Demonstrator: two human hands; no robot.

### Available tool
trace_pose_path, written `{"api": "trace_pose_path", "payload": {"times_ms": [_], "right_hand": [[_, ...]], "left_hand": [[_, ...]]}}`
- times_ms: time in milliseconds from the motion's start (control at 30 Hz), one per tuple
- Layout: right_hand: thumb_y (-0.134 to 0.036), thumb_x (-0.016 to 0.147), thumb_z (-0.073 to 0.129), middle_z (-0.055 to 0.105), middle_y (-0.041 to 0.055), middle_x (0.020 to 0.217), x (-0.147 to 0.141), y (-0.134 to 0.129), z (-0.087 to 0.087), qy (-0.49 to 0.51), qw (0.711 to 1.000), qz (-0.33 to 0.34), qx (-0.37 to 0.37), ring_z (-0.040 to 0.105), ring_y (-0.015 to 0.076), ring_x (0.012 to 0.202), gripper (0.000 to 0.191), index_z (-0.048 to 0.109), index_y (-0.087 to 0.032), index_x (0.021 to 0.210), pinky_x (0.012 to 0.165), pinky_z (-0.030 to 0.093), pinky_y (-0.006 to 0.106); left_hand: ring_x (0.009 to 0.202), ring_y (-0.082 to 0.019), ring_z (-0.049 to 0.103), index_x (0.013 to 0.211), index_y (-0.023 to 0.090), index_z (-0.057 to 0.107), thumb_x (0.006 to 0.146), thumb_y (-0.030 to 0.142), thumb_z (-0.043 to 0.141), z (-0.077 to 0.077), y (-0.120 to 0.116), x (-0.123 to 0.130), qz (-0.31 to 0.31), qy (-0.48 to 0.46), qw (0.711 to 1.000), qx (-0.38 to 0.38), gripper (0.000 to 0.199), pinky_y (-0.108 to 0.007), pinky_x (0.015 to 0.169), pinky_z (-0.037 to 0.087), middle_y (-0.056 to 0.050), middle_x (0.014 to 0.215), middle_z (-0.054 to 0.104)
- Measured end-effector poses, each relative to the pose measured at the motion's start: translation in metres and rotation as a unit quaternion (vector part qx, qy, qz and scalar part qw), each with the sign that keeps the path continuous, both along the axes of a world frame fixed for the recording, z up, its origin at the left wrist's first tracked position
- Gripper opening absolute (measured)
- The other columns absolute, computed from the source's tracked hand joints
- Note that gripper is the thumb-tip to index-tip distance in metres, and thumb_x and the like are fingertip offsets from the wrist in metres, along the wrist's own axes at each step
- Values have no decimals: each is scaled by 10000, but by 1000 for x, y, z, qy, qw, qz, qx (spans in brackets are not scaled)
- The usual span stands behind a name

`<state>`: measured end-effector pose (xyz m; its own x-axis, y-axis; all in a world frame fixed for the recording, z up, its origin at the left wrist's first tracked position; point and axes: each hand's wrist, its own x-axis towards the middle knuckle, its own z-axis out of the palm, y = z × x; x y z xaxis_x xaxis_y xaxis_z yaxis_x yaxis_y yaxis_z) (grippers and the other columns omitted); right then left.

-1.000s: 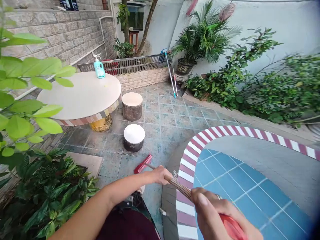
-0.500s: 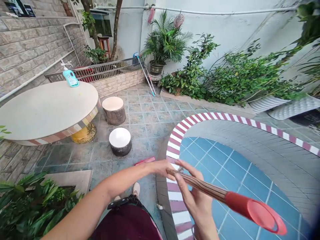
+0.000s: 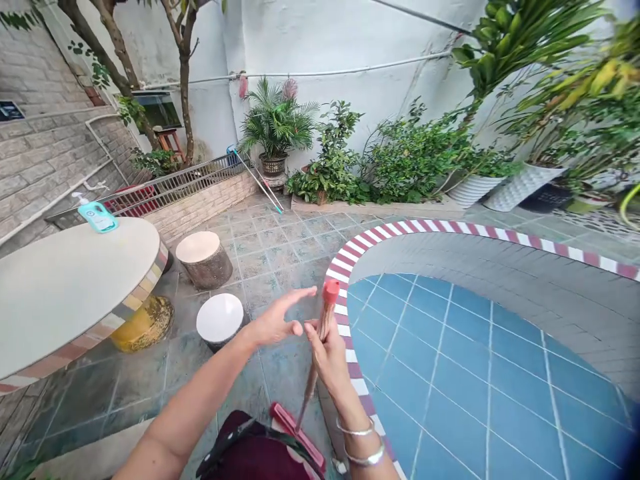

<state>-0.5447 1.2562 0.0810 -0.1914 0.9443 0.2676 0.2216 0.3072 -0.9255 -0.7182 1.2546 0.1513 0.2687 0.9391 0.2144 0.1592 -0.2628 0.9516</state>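
Note:
A long-handled tool with a wood-patterned pole (image 3: 311, 381) and a red end cap (image 3: 331, 291) stands nearly upright in front of me. My right hand (image 3: 330, 353), with silver bangles at the wrist, is wrapped round the pole just below the cap. To the left of the pole, my left hand (image 3: 275, 320) is off it, fingers and thumb spread apart with nothing between them. The tool's pink-red head (image 3: 299, 437) rests on the tiled floor by my body, partly hidden by my clothing.
A curved pool rim (image 3: 354, 248) with red and white stripes borders blue tiles on the right. On the left are a round table (image 3: 60, 287) with a turquoise bottle (image 3: 99, 217), and two stools (image 3: 204, 259) (image 3: 220, 317). Potted plants line the back wall.
The pole has swung from slanting across the pool to nearly upright, its red cap now up by the rim. My left hand has let go of it. The view has shifted right.

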Motion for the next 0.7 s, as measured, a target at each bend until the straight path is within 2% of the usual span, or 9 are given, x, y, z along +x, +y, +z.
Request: {"api": "trace_pose_path", "payload": {"times_ms": [67,133,233,333,433,500,567,633,700], "right_hand": [[-529,963,547,527,-42,675,-11,5,7,1,999,32,1,491,136,604,347,487,-233,792,577,425,277],[-522,973,515,552,-21,718,-19,11,13,-1,998,67,5,516,155,652,332,512,-231,813,621,452,295],[-522,945,575,664,49,958,-17,26,8,4,994,108,-14,612,208,869,323,594,-212,1033,797,518,350],[-555,826,733,638,108,1243,4,48,-21,36,995,69,-61,602,254,1121,580,540,-227,1264,948,515,392],[-566,718,815,558,165,1389,18,66,-69,45,992,-31,-113,584,289,1215,794,476,-224,1349,970,513,423],[-594,695,805,668,131,1149,13,76,-105,9,986,-53,-157,650,263,993,663,576,-184,1163,856,533,400],[-684,700,720,631,36,734,-2,87,-134,-33,979,-53,-192,578,202,692,518,593,-192,803,685,505,359],[-728,713,643,519,-8,568,-22,104,-149,-52,978,-62,-192,489,175,604,518,534,-225,654,602,458,334],[-695,760,623,547,3,601,-43,123,-148,-57,983,-66,-160,501,177,647,489,585,-210,705,605,457,320]], "left_hand": [[1337,-341,570,1465,171,531,594,857,688,11,12,7,10,-110,994,-2,1120,-477,1184,383,-175,1328,678],[941,-264,736,1332,149,623,583,774,801,15,29,15,-21,-172,984,-44,991,-429,967,548,-64,863,752],[443,-89,530,935,119,700,686,723,784,11,62,27,-66,-200,974,-87,659,-259,570,504,86,466,488],[388,-37,411,679,153,558,686,780,728,6,103,39,-74,-196,975,-71,650,-203,450,372,101,450,420],[406,-38,404,622,189,445,610,854,695,4,138,49,-96,-186,975,-76,710,-210,440,351,98,472,404],[418,-51,399,603,205,408,597,883,667,4,151,51,-96,-170,976,-95,725,-226,445,350,99,466,370],[441,-59,385,601,216,377,624,873,663,6,158,48,-87,-151,978,-111,717,-239,465,347,100,479,342],[483,-62,351,605,222,344,670,837,669,10,160,42,-76,-135,982,-108,699,-247,493,322,98,510,317],[532,-69,306,610,225,313,703,814,661,16,164,32,-64,-120,987,-85,690,-256,525,288,93,549,287]]}}
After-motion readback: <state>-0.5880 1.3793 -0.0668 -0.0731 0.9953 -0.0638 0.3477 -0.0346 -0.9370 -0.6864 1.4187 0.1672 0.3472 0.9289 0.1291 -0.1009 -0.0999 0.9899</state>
